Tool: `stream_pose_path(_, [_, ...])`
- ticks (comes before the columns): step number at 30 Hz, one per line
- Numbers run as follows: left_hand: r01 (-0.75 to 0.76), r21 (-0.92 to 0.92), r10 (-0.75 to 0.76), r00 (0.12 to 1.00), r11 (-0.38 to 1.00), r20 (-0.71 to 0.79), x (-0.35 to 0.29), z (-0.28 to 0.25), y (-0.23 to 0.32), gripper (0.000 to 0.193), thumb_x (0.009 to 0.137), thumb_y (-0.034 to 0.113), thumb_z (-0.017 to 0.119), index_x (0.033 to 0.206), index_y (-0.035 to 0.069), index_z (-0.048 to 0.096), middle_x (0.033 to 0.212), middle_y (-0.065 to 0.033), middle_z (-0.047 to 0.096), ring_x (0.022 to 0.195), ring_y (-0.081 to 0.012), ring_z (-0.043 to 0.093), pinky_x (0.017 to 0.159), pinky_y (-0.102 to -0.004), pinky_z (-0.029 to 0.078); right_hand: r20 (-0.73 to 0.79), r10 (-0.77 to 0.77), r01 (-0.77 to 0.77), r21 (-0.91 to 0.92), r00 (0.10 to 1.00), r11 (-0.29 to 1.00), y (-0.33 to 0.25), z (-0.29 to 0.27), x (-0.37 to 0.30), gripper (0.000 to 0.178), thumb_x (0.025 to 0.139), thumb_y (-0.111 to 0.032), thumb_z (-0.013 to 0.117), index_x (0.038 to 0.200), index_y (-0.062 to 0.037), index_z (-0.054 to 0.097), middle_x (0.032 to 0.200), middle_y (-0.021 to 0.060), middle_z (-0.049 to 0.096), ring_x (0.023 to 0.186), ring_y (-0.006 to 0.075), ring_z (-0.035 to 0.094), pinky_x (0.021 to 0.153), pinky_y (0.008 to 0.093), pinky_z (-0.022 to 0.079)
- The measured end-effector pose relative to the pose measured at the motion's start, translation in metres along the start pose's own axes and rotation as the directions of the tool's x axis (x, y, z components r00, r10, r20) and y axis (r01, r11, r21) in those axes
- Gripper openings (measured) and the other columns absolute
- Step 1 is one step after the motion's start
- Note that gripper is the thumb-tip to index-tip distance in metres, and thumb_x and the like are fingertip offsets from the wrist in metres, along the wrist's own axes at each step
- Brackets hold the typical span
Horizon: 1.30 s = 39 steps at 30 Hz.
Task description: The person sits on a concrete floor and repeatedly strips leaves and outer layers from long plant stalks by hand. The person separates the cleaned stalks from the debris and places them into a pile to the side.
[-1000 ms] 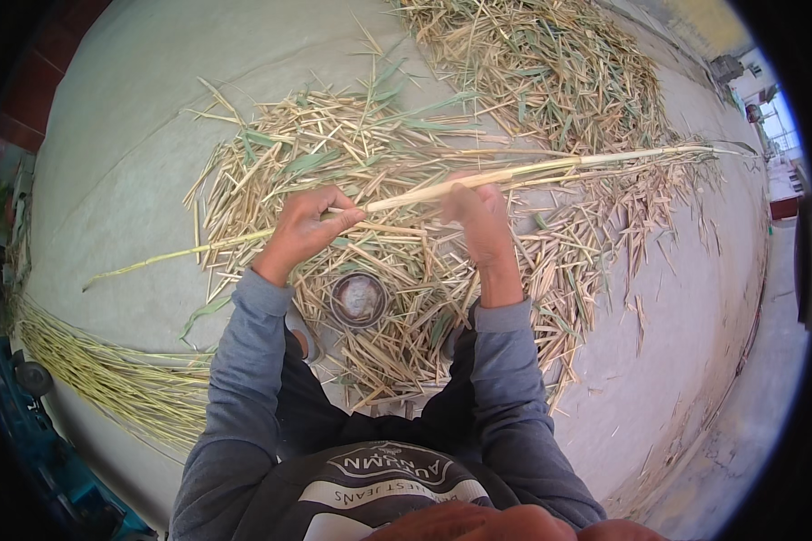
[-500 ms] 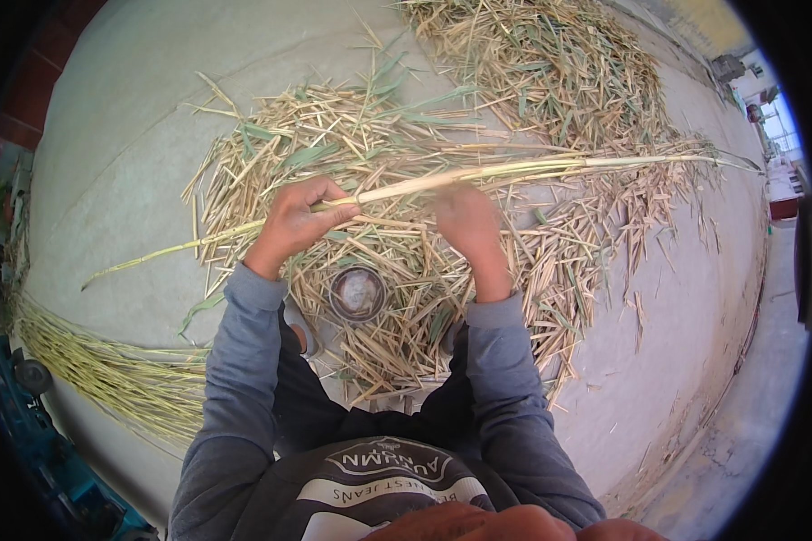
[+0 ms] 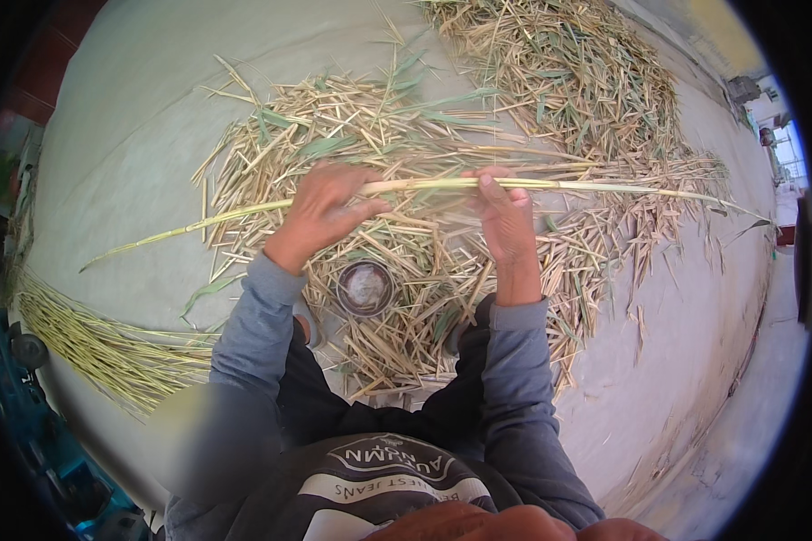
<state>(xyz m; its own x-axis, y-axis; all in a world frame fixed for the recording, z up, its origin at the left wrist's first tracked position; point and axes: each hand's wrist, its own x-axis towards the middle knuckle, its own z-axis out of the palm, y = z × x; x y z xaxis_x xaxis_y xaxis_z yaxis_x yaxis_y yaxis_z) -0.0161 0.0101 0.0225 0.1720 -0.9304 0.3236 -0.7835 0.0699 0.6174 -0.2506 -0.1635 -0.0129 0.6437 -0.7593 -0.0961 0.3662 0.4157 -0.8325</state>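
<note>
A long, thin, pale green-yellow plant stalk (image 3: 433, 184) lies crosswise in front of me, its thin tip at the far left. My left hand (image 3: 325, 212) is closed around its left-middle part, with the thumb below the stalk and the fingers slightly blurred. Further right, my right hand (image 3: 507, 216) pinches the same stalk, thumb pressed on top. Beyond that hand the stalk runs on to the right, ending in a dark, drooping tip. A spread of short dry leaf-sheath pieces (image 3: 406, 334) covers the floor beneath both hands.
Between my feet stands a small round bowl (image 3: 365, 288) with something pale in it. Stripped yellow-green stalks (image 3: 108, 347) lie bundled at the left. A larger heap of dry husks (image 3: 568, 72) is at the far right. Blue machinery (image 3: 54, 460) stands at lower left.
My right hand was a blur just below the stalk; it has shifted right and now pinches it. My left hand has moved slightly right and turned, its back now facing up.
</note>
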Motion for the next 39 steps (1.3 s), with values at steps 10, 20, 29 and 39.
stream_pose_path(10, [0.602,-0.661,-0.448,0.791,0.449,0.416,-0.006,0.008,-0.012,0.017,0.086,0.013,0.085,0.094,0.003,0.074,0.087,-0.0057,0.077,0.077,-0.0094,0.070,0.070,-0.0243,0.053,0.300,-0.019,0.117,-0.312,0.954,0.943,-0.017,0.002,-0.006,0.008,0.092,-0.009,0.076,0.098,-0.0066,0.071,0.109,0.0153,0.075,0.107,0.0239,0.069,0.099,0.0390,0.050])
stream_pose_path(20, [0.487,0.224,-0.412,0.857,0.844,-0.311,-0.015,-0.040,-0.048,0.031,0.095,0.034,0.072,0.090,0.003,0.073,0.080,-0.0121,0.074,0.074,-0.0215,0.069,0.066,-0.0341,0.049,0.281,-0.039,0.119,-0.274,0.959,0.954,-0.032,-0.025,-0.014,0.013,0.092,-0.008,0.076,0.104,-0.0054,0.070,0.113,0.0154,0.072,0.111,0.0252,0.066,0.101,0.0403,0.048])
stream_pose_path(29, [0.391,-0.466,-0.279,0.915,0.794,0.292,-0.018,-0.003,-0.017,0.031,0.096,0.031,0.073,0.101,0.000,0.075,0.086,-0.0066,0.076,0.084,-0.0146,0.068,0.074,-0.0332,0.051,0.251,-0.053,0.122,-0.270,0.967,0.955,-0.031,-0.017,-0.010,0.014,0.091,-0.008,0.077,0.103,-0.0055,0.070,0.112,0.0152,0.072,0.111,0.0254,0.066,0.102,0.0400,0.047])
stream_pose_path(39, [0.347,-0.490,-0.445,0.890,0.799,-0.095,-0.006,-0.016,-0.021,0.018,0.097,0.020,0.071,0.098,0.002,0.072,0.086,-0.0055,0.074,0.084,-0.0166,0.068,0.083,-0.0340,0.051,0.275,-0.014,0.093,-0.274,0.961,0.957,-0.031,-0.006,-0.010,0.014,0.093,-0.012,0.077,0.102,-0.0044,0.071,0.109,0.0147,0.075,0.107,0.0227,0.069,0.098,0.0384,0.051])
